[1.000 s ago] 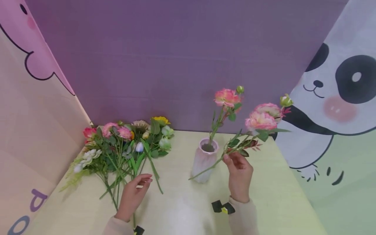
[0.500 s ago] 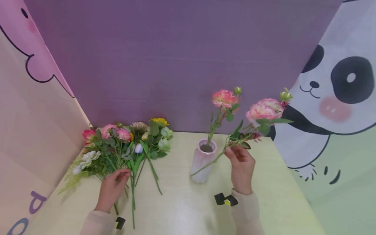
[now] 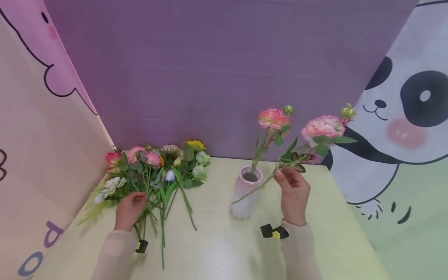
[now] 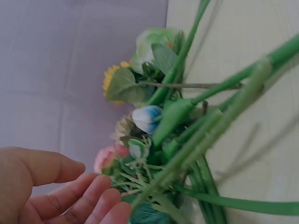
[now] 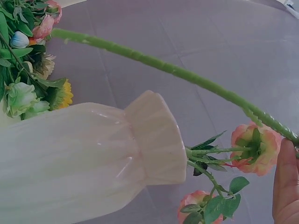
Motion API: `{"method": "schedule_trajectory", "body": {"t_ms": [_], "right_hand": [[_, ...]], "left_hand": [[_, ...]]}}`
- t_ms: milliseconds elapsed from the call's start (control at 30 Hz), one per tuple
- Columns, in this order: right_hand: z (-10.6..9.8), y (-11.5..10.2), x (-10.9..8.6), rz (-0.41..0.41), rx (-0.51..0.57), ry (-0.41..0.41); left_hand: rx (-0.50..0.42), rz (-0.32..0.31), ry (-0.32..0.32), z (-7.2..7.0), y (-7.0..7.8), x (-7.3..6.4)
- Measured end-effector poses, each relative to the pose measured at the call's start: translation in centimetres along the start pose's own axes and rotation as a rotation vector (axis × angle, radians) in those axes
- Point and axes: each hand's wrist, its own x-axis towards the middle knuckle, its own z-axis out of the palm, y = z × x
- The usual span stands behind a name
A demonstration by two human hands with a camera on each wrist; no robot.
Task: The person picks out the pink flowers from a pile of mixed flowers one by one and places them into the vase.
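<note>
My right hand (image 3: 295, 196) pinches the green stem (image 5: 173, 70) of a pink and white flower (image 3: 322, 128). The stem slants down to the left, and in the head view its lower end overlaps a pale ribbed vase (image 3: 243, 198). Another pink flower (image 3: 273, 118) stands upright in that vase, whose mouth and neck (image 5: 154, 140) show large in the right wrist view. My left hand (image 3: 129, 212) is at the stems of a flower pile on the left. In the left wrist view, its fingers (image 4: 70, 200) are loosely bent beside the green stems (image 4: 187, 149), with nothing between thumb and fingertips.
The pile holds a blue and white tulip (image 3: 170, 175), a yellow flower (image 3: 195, 145), white blossoms (image 3: 114, 184) and several others, stems pointing forward. A purple wall (image 3: 224, 77) closes off the back of the pale table (image 3: 217, 249). Printed panels flank it, one with a panda (image 3: 425, 101).
My left hand has moved left and a little away from me, into the stems of the pile. My right hand has risen slightly with its flower. The vase stays put.
</note>
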Motion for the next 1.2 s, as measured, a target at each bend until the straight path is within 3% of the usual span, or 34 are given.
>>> {"method": "schedule_trajectory", "body": {"t_ms": [500, 833, 1067, 1200], "right_hand": [[-0.3, -0.9, 1.5, -0.035, -0.018, -0.004], [-0.1, -1.3, 2.6, -0.033, 0.048, 0.006], [-0.5, -1.3, 3.3, -0.012, 0.018, 0.023], [-0.6, -1.3, 3.7, -0.003, 0.038, 0.026]], "left_hand": [[-0.079, -0.143, -0.061, -1.1, -2.1, 1.7], [-0.29, -0.277, -0.075, -0.4, -3.1, 2.9], [-0.402, -0.37, -0.068, -0.2, -3.0, 4.3], [-0.531, -0.402, -0.077, -0.1, -3.0, 4.4]]}}
